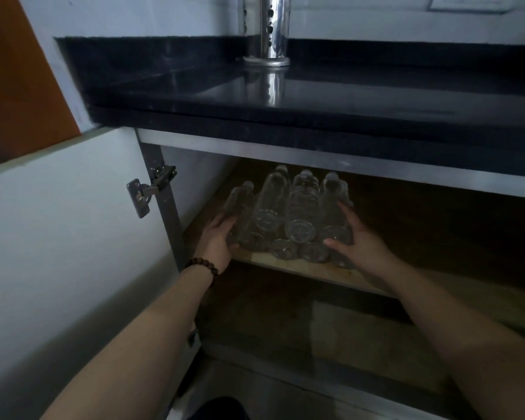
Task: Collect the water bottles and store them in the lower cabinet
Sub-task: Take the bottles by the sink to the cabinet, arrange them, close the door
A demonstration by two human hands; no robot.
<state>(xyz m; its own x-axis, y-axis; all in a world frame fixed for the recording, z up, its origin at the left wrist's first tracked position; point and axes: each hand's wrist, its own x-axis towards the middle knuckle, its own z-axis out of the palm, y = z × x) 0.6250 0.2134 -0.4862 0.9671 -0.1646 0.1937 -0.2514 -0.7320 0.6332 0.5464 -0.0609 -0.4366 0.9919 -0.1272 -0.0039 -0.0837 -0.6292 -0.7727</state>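
Several clear plastic water bottles (288, 216) lie stacked on their sides on the wooden shelf (309, 272) inside the lower cabinet, bases toward me. My left hand (217, 237), a bead bracelet on its wrist, presses flat against the left side of the pile. On the pile's right side my right hand (356, 237) cups the outermost bottle, fingers spread over it. Both hands hold the stack between them.
The white cabinet door (64, 237) stands open at the left on a metal hinge (147, 192). A black stone countertop (315, 95) overhangs the cabinet, with a shiny perforated steel holder (265, 28) on it. Below the shelf lies a dark lower compartment (315, 334).
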